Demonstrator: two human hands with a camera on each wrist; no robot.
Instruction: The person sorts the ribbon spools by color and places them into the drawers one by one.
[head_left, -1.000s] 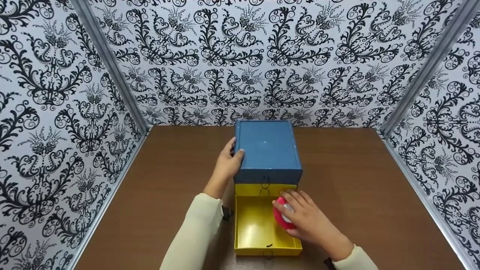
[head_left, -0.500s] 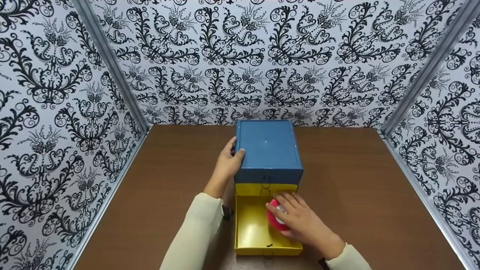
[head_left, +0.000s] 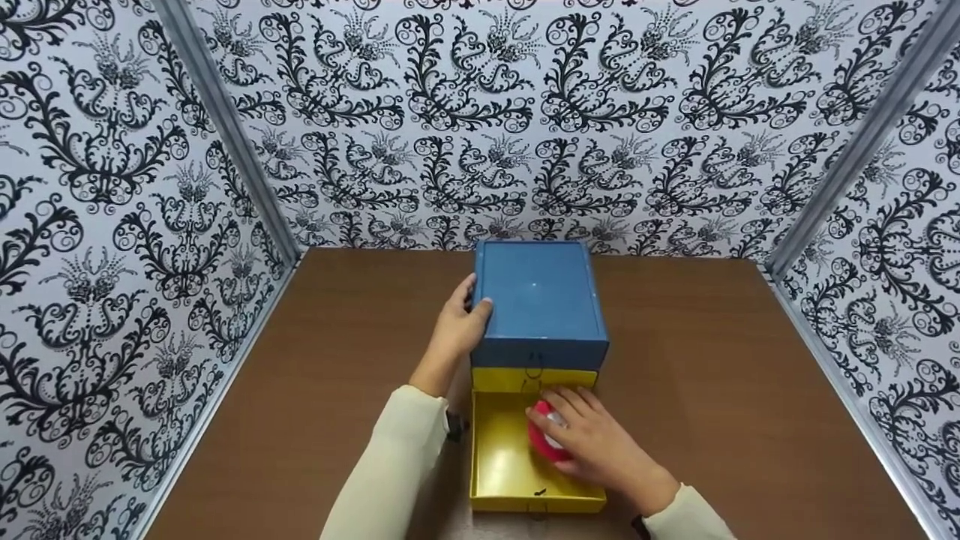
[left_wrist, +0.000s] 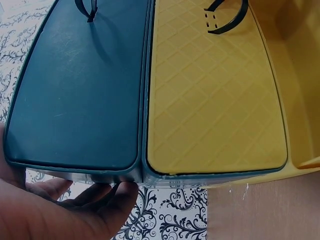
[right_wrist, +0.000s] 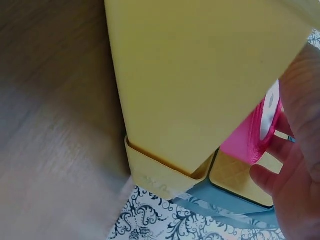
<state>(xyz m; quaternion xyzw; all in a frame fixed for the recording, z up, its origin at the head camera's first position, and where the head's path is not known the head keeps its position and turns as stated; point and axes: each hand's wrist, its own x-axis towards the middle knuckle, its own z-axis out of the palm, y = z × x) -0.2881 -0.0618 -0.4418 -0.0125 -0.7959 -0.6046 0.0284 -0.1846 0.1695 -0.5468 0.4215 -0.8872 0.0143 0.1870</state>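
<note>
A small drawer unit [head_left: 534, 292] with a blue top stands on the table. Its upper drawer front is blue and the middle one is yellow [left_wrist: 215, 95]. Below these, a yellow drawer [head_left: 502, 450] is pulled out toward the person. My left hand [head_left: 459, 326] holds the unit's left side, thumb at the top edge and fingers against the side wall. Over the right half of the pulled-out drawer, my right hand [head_left: 592, 442] grips a roll of pink ribbon [right_wrist: 257, 132] with a white centre. The palm and fingers partly cover the roll in the head view.
Black loop handles [left_wrist: 227, 20] hang on the drawer fronts. The brown table [head_left: 720, 390] spreads to both sides of the unit. Patterned white-and-black panels [head_left: 480, 112] close in the back and sides, with grey metal posts [head_left: 225, 127] at the corners.
My right hand has moved a little left with the ribbon roll, farther over the drawer. The left hand stays on the unit.
</note>
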